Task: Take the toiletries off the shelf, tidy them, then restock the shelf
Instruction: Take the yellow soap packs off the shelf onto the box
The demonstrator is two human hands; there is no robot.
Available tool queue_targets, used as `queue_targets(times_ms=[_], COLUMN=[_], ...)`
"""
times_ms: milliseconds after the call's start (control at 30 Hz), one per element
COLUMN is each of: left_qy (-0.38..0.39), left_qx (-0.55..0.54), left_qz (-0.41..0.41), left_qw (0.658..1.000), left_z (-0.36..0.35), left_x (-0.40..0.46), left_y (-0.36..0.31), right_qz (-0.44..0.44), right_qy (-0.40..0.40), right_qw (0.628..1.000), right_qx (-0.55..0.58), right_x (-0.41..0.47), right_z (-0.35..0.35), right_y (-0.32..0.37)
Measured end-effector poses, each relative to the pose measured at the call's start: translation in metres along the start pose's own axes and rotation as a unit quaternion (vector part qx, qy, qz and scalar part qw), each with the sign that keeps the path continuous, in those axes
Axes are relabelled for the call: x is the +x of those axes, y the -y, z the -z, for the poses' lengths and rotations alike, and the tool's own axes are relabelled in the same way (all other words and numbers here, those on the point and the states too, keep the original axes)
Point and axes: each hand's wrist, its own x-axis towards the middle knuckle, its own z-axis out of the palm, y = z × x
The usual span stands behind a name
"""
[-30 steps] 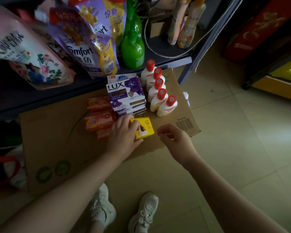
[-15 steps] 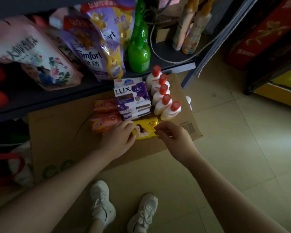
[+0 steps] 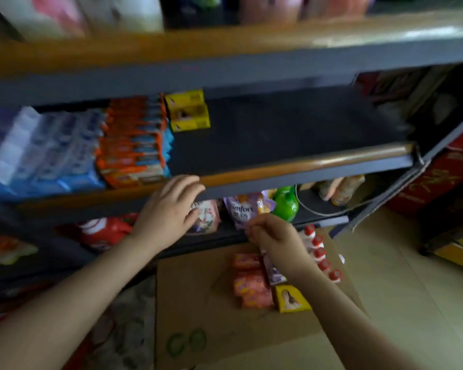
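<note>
Head view: five red-capped bottles right of centre, one yellow box on cardboard; left hand flat, grip open; right hand curled, grip unclear.

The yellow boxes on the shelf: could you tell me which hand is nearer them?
Left. The left hand rests at the shelf edge below the yellow boxes; the right hand hangs lower.

Upper centre, yellow soap boxes sit beside orange-and-blue packs; the blurred packs at left look white and blue. Centre right: a purple Comfort pouch and a bright green bottle. Lower down, white bottles with red caps, pinkish-orange bars, one yellow box on brown cardboard printed with green symbols.
</note>
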Motion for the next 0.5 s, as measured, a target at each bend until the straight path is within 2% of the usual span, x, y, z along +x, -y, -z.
queue_targets(times_ms=[100,267,400,500], left_qy=[0.043,0.043,0.001,-0.025], left_qx=[0.052,0.112,0.135,0.174], left_qz=[0.043,0.065,0.119,0.090], left_qw=[0.997,0.991,0.984,0.980], left_z=[0.025,0.022,0.009,-0.006], left_x=[0.012,0.031,0.043,0.044], left_y=[0.028,0.060,0.085,0.094], right_qz=[0.077,0.237,0.283,0.297], right_qy=[0.013,0.018,-0.071,-0.062], right_qw=[0.994,0.945,0.926,0.912], right_qx=[-0.082,-0.227,-0.239,-0.276], right_x=[0.033,0.094,0.140,0.181], right_z=[-0.016,-0.029,-0.041,-0.049], right_y=[0.036,0.056,0.052,0.055])
